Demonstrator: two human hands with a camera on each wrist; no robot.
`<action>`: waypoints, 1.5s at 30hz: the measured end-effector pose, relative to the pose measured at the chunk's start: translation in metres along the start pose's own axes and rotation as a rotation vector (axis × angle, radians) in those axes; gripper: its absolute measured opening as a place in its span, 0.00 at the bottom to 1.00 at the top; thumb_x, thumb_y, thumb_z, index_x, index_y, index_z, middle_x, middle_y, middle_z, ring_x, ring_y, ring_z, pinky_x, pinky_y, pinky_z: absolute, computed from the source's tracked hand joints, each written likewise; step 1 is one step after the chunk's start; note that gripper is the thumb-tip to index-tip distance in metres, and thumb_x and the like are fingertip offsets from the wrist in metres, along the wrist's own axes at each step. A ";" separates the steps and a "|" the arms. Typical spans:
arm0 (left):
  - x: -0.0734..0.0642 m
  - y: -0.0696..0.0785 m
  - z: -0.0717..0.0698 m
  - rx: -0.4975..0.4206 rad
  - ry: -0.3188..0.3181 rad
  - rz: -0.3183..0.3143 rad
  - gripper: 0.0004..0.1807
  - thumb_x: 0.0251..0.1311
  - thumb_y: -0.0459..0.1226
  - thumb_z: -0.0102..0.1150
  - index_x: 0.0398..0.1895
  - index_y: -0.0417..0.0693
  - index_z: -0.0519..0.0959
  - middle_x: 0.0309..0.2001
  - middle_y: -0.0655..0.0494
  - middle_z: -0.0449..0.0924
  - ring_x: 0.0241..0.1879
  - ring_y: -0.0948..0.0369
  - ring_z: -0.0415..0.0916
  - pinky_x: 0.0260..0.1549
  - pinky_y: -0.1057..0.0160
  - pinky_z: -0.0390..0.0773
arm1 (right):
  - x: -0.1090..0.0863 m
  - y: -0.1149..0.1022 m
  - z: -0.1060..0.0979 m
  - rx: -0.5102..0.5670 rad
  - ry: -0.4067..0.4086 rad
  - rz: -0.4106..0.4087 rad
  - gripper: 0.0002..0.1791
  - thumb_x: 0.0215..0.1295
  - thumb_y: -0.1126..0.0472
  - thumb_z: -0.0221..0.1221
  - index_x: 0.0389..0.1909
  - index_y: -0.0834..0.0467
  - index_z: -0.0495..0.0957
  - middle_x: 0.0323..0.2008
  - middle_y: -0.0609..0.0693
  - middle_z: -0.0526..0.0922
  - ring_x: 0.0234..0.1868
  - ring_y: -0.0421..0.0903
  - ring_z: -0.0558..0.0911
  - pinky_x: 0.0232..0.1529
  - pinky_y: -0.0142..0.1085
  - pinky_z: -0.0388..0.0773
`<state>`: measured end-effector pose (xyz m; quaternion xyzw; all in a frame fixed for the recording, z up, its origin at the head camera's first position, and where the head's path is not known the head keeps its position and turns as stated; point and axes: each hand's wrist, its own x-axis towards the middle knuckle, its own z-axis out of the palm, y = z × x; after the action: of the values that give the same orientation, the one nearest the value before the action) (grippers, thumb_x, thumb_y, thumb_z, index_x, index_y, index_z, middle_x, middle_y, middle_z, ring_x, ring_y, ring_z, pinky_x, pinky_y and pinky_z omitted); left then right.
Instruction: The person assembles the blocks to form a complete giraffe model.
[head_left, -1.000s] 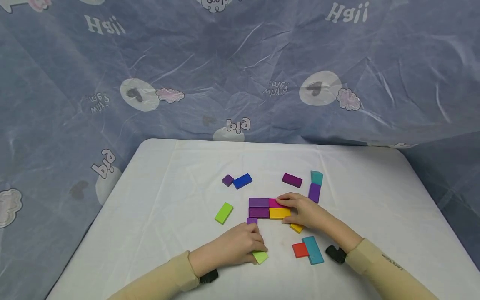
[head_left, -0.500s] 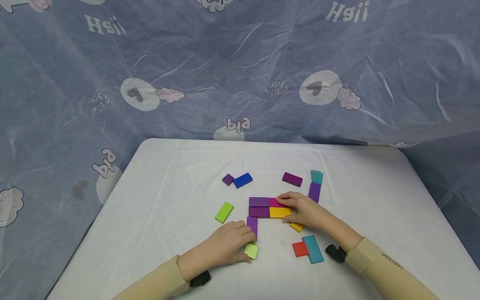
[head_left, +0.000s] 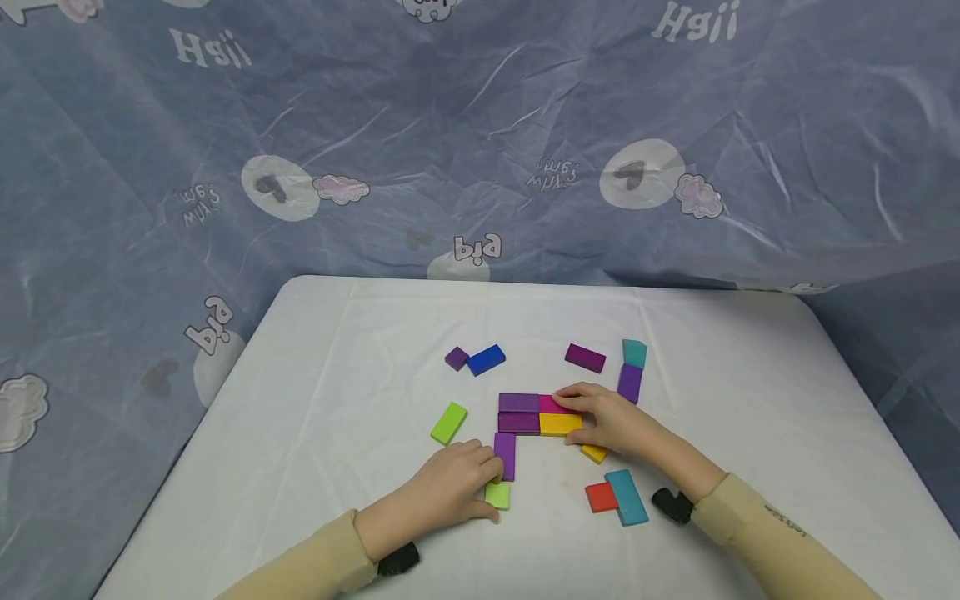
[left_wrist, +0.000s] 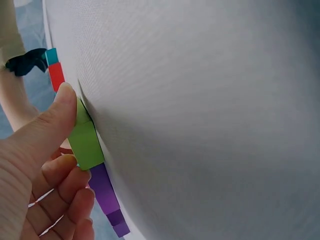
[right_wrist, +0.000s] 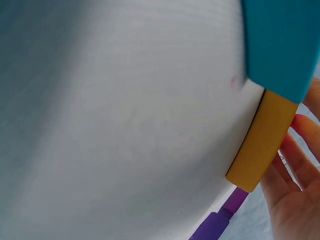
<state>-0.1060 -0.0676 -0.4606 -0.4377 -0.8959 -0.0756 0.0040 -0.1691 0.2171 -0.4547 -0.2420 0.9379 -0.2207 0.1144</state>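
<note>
Pinching the lime block (head_left: 498, 497) at the near end of the purple block (head_left: 506, 457) is the left hand (head_left: 448, 483); the right hand (head_left: 611, 422) grips the pink block (head_left: 547, 404) and yellow block (head_left: 559, 426) together. Probably light and rigid, the lime block suits an edge grip.

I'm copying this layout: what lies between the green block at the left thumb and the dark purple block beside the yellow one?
A brighter purple block fills that stretch, as the head view shows.

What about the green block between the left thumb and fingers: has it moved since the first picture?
Yes: in the head view, the green block has moved left, away from the red block.
</note>
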 end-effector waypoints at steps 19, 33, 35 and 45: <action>0.004 -0.002 0.001 -0.086 0.045 -0.059 0.25 0.45 0.59 0.72 0.35 0.54 0.77 0.32 0.66 0.73 0.33 0.68 0.66 0.32 0.73 0.69 | -0.001 0.002 0.001 -0.004 0.006 -0.020 0.33 0.56 0.53 0.71 0.63 0.57 0.76 0.61 0.53 0.78 0.62 0.55 0.75 0.60 0.50 0.76; 0.045 -0.038 -0.005 -0.442 0.000 -0.299 0.29 0.67 0.48 0.59 0.68 0.51 0.69 0.69 0.49 0.67 0.65 0.54 0.71 0.64 0.54 0.72 | 0.000 0.002 0.002 -0.001 0.004 -0.018 0.33 0.56 0.52 0.71 0.63 0.57 0.76 0.60 0.53 0.78 0.62 0.54 0.75 0.61 0.50 0.76; 0.051 -0.038 -0.002 -0.430 -0.042 -0.299 0.31 0.68 0.49 0.58 0.71 0.52 0.67 0.72 0.47 0.64 0.69 0.50 0.65 0.67 0.51 0.68 | 0.000 0.002 0.002 -0.003 0.005 -0.020 0.33 0.56 0.52 0.71 0.63 0.57 0.76 0.60 0.52 0.78 0.62 0.54 0.75 0.61 0.50 0.76; 0.060 -0.041 0.004 -0.366 -0.060 -0.279 0.32 0.68 0.46 0.58 0.72 0.44 0.66 0.69 0.48 0.69 0.70 0.52 0.64 0.69 0.54 0.66 | -0.001 0.001 0.000 -0.008 0.006 -0.009 0.33 0.56 0.51 0.71 0.63 0.56 0.77 0.60 0.52 0.78 0.62 0.54 0.75 0.60 0.50 0.76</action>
<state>-0.1754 -0.0449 -0.4651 -0.3049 -0.9189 -0.2236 -0.1125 -0.1686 0.2185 -0.4551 -0.2460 0.9380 -0.2181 0.1096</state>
